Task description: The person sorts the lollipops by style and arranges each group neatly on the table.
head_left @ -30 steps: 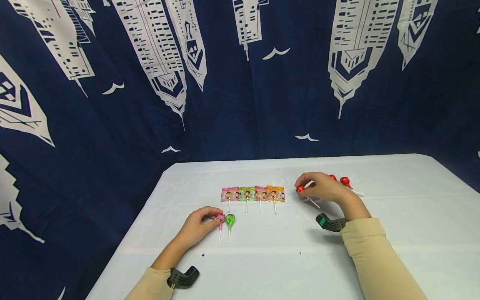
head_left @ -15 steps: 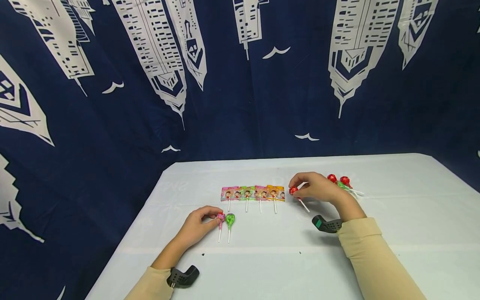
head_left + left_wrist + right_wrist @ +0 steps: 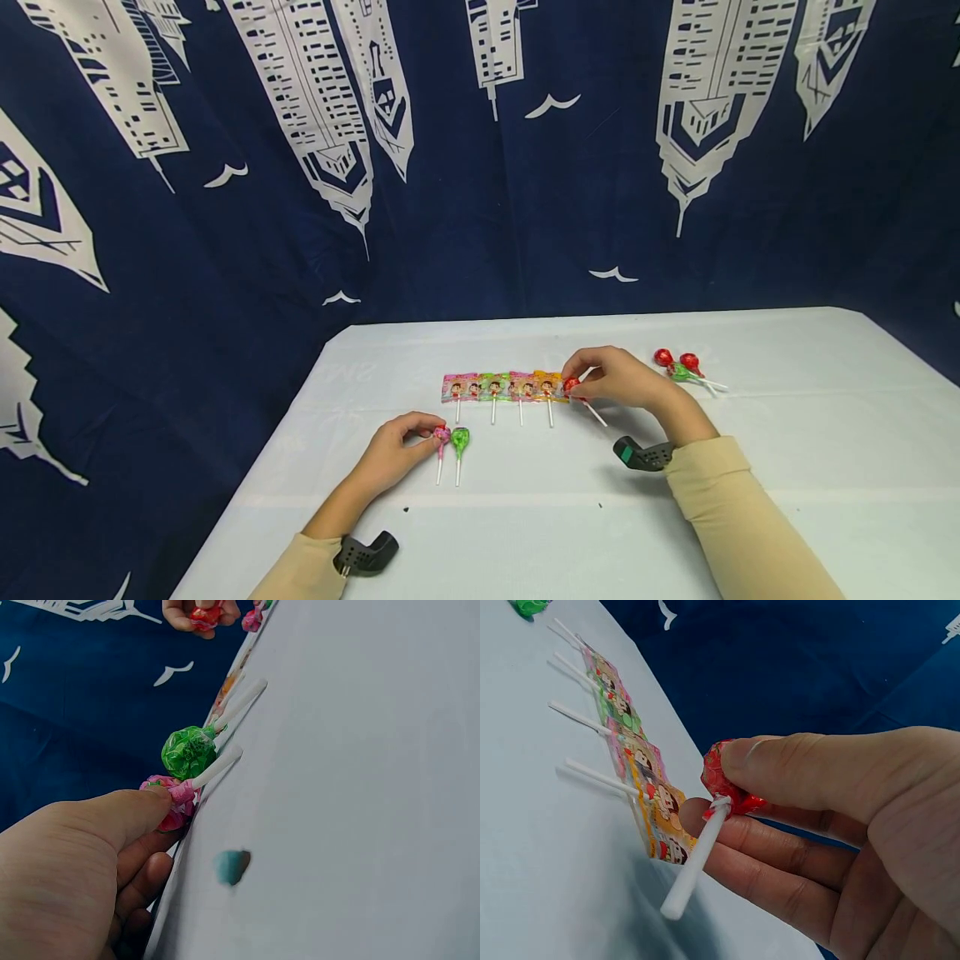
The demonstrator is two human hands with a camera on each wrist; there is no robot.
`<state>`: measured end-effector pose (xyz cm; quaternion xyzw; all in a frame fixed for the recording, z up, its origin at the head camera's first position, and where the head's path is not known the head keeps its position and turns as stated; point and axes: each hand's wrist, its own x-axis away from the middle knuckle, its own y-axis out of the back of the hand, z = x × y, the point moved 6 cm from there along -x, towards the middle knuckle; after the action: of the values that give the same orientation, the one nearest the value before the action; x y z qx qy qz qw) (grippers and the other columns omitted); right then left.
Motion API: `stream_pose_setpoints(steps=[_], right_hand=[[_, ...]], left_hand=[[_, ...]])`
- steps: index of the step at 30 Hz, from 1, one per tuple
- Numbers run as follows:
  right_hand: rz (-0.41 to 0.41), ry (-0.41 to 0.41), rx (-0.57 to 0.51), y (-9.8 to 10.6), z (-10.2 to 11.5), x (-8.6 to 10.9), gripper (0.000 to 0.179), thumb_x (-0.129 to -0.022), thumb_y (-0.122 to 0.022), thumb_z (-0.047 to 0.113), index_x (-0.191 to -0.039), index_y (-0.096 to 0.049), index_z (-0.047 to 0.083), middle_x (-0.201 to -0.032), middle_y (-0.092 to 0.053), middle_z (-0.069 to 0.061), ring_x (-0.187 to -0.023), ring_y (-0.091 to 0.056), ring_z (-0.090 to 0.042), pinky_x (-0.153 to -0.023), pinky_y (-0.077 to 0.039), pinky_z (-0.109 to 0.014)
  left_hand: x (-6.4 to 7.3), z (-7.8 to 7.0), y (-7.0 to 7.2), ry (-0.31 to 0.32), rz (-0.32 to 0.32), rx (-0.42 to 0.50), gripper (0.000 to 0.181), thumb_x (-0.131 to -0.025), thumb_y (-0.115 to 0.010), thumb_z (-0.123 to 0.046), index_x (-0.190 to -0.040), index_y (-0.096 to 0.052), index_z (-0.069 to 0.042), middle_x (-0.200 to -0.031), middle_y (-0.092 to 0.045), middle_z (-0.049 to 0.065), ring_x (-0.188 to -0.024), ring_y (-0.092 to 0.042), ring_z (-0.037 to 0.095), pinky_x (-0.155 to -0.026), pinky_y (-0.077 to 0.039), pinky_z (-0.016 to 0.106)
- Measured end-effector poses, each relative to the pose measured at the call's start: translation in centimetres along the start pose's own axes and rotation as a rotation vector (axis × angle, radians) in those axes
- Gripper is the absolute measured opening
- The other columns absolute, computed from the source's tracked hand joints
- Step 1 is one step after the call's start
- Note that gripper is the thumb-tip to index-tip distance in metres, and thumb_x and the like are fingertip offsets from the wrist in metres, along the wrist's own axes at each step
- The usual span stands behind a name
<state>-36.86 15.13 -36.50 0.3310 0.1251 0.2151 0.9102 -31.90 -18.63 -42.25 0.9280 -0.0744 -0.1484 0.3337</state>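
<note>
A red-wrapped lollipop [image 3: 716, 776] is pinched by its round head between the thumb and fingers of my right hand [image 3: 626, 382], its white stick pointing down and to the right in the head view. That hand is beside the right end of a row of flat-packed lollipops [image 3: 506, 388] in pink, green and orange wrappers. My left hand [image 3: 393, 450] pinches the head of a pink lollipop [image 3: 180, 795] lying on the table. Right beside it lies a green lollipop [image 3: 460, 440], its stick roughly parallel to the pink one's.
Two red lollipops [image 3: 689, 361] and a green-wrapped lollipop [image 3: 678, 372] lie in a small pile at the back right of the white table [image 3: 525, 550]. Small dark specks [image 3: 406, 510] dot the tabletop. A dark blue patterned cloth [image 3: 480, 208] hangs behind.
My right hand has moved left with the red lollipop, from near the back-right pile to the orange wrapper's side. The pile shows more fully now. My left hand has kept its place.
</note>
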Motion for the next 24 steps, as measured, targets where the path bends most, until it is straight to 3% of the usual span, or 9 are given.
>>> stream_pose_setpoints(steps=[24], right_hand=[[0.049, 0.070, -0.025, -2.5, 1.6, -0.6, 0.021, -0.085, -0.078, 0.011, -0.105, -0.072, 0.008, -0.096, -0.071, -0.004, -0.079, -0.061, -0.015, -0.069, -0.052, -0.025]], left_hand=[[0.0, 0.2, -0.1, 0.005, 0.002, -0.003, 0.021, -0.089, -0.076, -0.021, -0.110, -0.074, -0.023, -0.100, -0.073, -0.006, -0.098, -0.065, 0.013, -0.093, -0.050, 0.036]])
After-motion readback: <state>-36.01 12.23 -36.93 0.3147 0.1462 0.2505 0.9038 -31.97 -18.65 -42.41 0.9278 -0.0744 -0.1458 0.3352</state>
